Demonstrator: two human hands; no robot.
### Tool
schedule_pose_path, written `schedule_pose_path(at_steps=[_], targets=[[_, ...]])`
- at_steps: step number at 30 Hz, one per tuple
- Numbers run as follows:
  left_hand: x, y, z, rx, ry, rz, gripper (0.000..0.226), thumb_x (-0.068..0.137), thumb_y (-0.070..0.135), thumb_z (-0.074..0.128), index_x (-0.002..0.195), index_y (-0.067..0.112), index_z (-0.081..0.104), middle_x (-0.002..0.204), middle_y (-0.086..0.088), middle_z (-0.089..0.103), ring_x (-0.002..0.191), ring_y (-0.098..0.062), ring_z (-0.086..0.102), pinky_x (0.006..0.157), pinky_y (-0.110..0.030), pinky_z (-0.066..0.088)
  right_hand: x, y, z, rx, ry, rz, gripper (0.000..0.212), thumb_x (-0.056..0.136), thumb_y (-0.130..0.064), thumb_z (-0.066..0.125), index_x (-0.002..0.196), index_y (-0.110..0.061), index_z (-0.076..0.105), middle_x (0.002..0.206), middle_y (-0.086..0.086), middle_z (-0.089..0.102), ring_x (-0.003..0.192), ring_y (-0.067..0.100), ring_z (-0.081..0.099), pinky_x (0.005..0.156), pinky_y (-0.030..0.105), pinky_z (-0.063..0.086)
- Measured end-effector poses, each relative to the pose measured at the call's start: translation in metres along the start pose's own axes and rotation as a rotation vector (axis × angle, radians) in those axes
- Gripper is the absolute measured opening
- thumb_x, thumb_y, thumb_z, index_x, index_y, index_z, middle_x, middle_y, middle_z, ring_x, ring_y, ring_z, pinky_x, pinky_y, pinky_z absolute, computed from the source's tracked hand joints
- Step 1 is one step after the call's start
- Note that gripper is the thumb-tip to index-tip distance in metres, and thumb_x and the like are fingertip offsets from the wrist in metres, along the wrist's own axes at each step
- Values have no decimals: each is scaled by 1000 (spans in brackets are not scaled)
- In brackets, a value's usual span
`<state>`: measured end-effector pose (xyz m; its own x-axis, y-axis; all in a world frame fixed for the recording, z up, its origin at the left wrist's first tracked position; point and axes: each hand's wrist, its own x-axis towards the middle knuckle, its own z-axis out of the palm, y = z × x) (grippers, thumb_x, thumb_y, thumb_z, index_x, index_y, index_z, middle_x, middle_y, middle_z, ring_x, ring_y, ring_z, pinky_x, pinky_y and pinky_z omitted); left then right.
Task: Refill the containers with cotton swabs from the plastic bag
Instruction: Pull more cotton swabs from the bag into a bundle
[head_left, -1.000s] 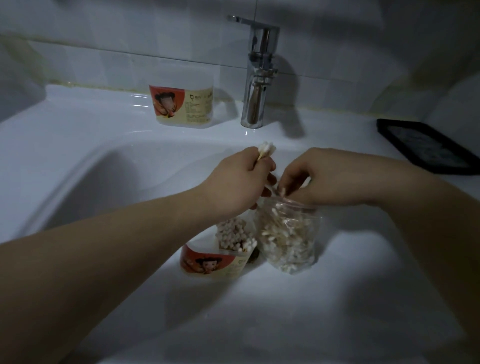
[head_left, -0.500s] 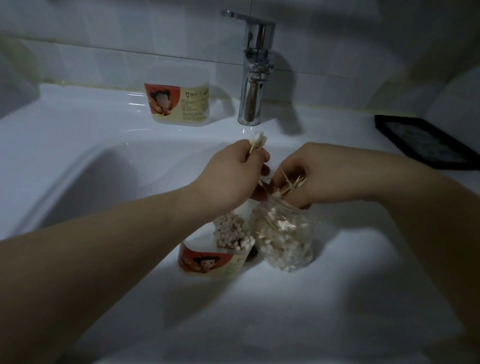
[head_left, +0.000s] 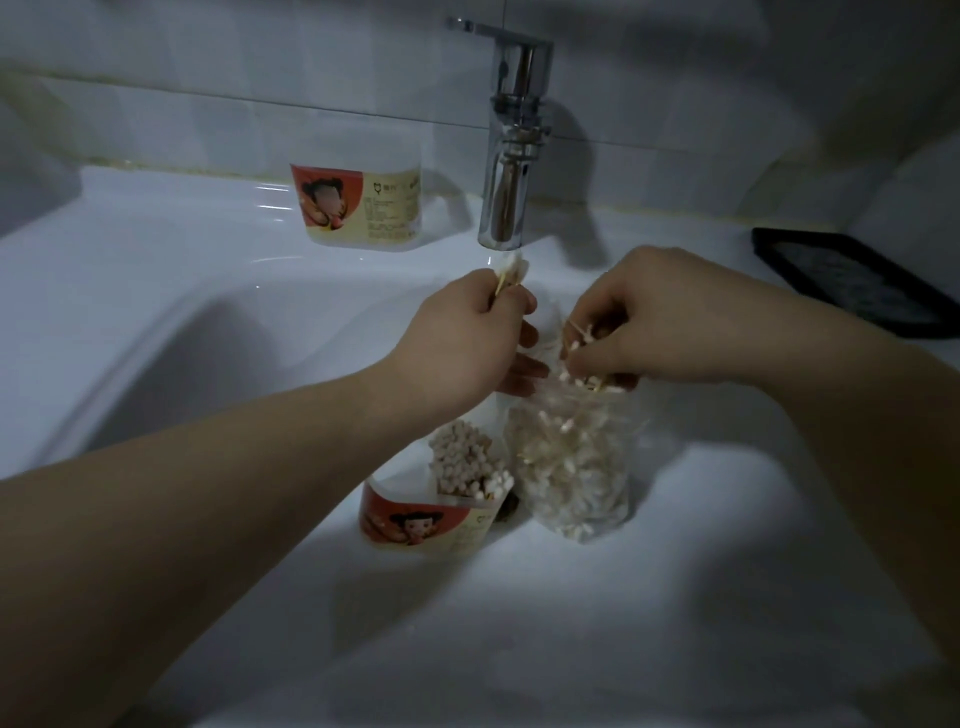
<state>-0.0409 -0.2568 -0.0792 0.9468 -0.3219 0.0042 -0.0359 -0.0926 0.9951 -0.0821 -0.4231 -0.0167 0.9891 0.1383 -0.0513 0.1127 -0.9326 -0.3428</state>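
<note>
A clear plastic bag (head_left: 571, 467) full of cotton swabs stands in the white sink basin (head_left: 156, 332). Left of it sits a clear container (head_left: 431, 525) with a red and cream label, with a bundle of swabs (head_left: 467, 460) standing upright in it. My left hand (head_left: 467, 338) grips a small bundle of swabs (head_left: 511, 273) whose tips stick up above the fist. My right hand (head_left: 649, 317) is at the bag's mouth and pinches a few swabs (head_left: 579, 338) pulled out of it. A second labelled container (head_left: 358, 208) stands on the sink's back ledge.
A chrome tap (head_left: 511, 140) rises at the back centre, just beyond my hands. A black rectangular tray (head_left: 852, 280) lies on the ledge at the right. Tiled wall runs behind the sink.
My right hand has lifted a few swabs up out of the bag's mouth. My left hand keeps its bundle and has barely moved.
</note>
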Motion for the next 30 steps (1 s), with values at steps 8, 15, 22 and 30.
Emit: schedule_pose_path(at_steps=[8, 15, 22, 30], targets=[[4, -7, 1, 111, -60, 11, 17, 106, 25, 49, 106, 16, 64, 94, -7, 73, 73, -21, 74, 62, -29, 58, -3, -2, -4, 188, 134, 9, 9, 83, -16, 78, 82, -25, 79, 70, -5, 75, 61, 10, 74, 74, 35, 63], [1, -8, 1, 171, -79, 18, 23, 107, 24, 45, 110, 14, 65, 101, -5, 72, 80, -22, 74, 62, -28, 59, -8, -5, -5, 108, -13, -29, 12, 84, -16, 76, 81, -28, 77, 69, -6, 75, 59, 5, 72, 69, 27, 54], [2, -9, 4, 101, -70, -17, 20, 107, 21, 46, 108, 14, 64, 99, -8, 70, 69, -14, 70, 59, -26, 57, -7, -6, -13, 300, 163, 11, 19, 82, -4, 71, 80, -22, 77, 70, 3, 74, 61, 16, 75, 67, 31, 63], [0, -7, 5, -72, -74, -97, 18, 108, 22, 45, 106, 15, 61, 108, -17, 67, 84, -25, 69, 60, -25, 56, -7, -2, -14, 312, 173, 50, 18, 82, -4, 70, 81, -20, 78, 78, 6, 75, 64, 15, 76, 80, 41, 61]])
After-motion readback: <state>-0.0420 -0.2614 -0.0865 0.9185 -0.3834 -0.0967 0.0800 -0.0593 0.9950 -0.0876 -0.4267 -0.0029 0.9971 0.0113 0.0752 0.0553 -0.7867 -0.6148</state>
